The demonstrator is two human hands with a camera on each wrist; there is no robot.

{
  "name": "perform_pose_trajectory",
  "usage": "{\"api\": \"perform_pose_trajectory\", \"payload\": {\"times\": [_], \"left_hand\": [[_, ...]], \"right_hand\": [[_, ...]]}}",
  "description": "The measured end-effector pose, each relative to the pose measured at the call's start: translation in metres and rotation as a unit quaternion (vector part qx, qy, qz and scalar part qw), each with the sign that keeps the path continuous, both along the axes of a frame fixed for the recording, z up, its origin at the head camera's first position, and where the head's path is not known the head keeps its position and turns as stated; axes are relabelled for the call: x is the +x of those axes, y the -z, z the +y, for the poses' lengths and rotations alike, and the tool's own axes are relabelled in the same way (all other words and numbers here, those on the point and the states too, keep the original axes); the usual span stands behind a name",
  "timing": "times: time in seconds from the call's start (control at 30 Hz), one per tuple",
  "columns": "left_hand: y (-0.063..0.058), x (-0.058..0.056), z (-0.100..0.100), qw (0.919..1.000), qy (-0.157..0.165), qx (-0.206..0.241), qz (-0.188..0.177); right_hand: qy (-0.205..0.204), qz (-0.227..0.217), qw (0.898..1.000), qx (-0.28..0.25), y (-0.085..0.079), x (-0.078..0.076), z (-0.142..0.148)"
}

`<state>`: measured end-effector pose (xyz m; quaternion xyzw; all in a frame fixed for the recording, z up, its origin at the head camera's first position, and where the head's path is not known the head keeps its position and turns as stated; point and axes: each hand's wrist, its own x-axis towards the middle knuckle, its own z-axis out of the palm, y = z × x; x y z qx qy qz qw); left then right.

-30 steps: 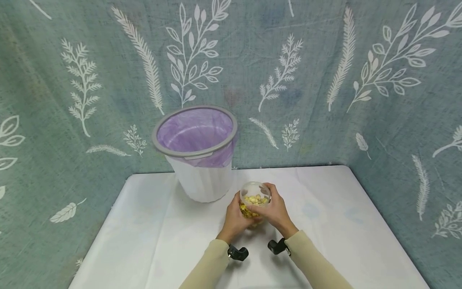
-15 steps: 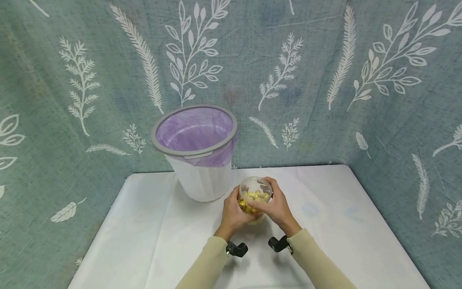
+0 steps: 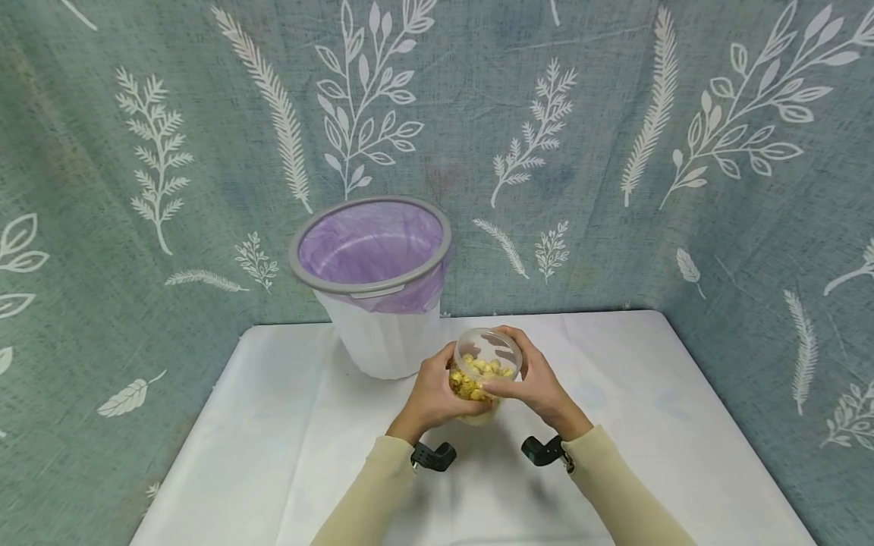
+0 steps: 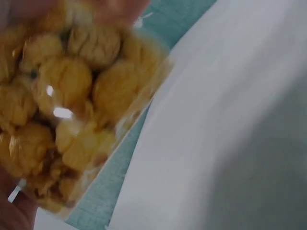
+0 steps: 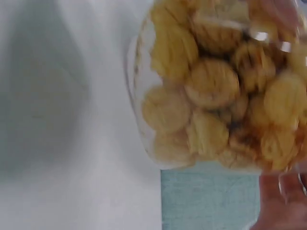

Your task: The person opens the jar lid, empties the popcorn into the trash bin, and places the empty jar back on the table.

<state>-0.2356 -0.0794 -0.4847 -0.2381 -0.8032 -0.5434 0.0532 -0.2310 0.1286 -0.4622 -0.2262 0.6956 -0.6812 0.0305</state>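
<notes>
Both hands hold a clear plastic jar of popcorn just over the white table, slightly tilted. My left hand grips its left side and lower part, with the thumb across the near wall. My right hand grips the right side near the round rim, fingers curled round the far side. Whether a clear lid covers the top, I cannot tell. In the left wrist view the yellow-brown popcorn shows through the jar wall. The right wrist view shows the jar's rounded bottom edge and more popcorn.
A white bin with a grey rim and purple liner stands on the table, behind and left of the jar. The white-covered table ends at a leaf-patterned green curtain at the back and sides.
Both hands have raised the jar a little and moved it slightly to the right and away. The wrists have spread apart. The bin has stayed put.
</notes>
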Motion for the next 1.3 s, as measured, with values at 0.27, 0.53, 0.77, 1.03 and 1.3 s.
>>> {"api": "perform_pose_trajectory", "payload": {"times": [0.27, 0.53, 0.77, 1.03, 1.3], "left_hand": [[-0.005, 0.001, -0.001, 0.9998, 0.002, 0.005, 0.018], [-0.003, 0.006, 0.021, 0.9808, -0.172, -0.044, 0.080], [-0.003, 0.011, 0.031, 0.9740, -0.189, -0.082, 0.095], [-0.006, 0.006, 0.017, 0.9946, -0.071, -0.023, 0.072], [-0.012, 0.005, 0.006, 0.9990, 0.005, 0.006, 0.044]], "right_hand": [[-0.059, -0.001, 0.998, -0.039, -0.003, -0.002, 0.005], [0.088, 0.020, 0.996, 0.001, -0.004, 0.005, -0.011], [0.159, 0.008, 0.987, 0.027, -0.007, 0.008, -0.019], [0.076, 0.035, 0.996, 0.003, -0.008, 0.007, -0.005], [-0.005, 0.050, 0.998, -0.026, -0.011, 0.005, 0.007]]}}
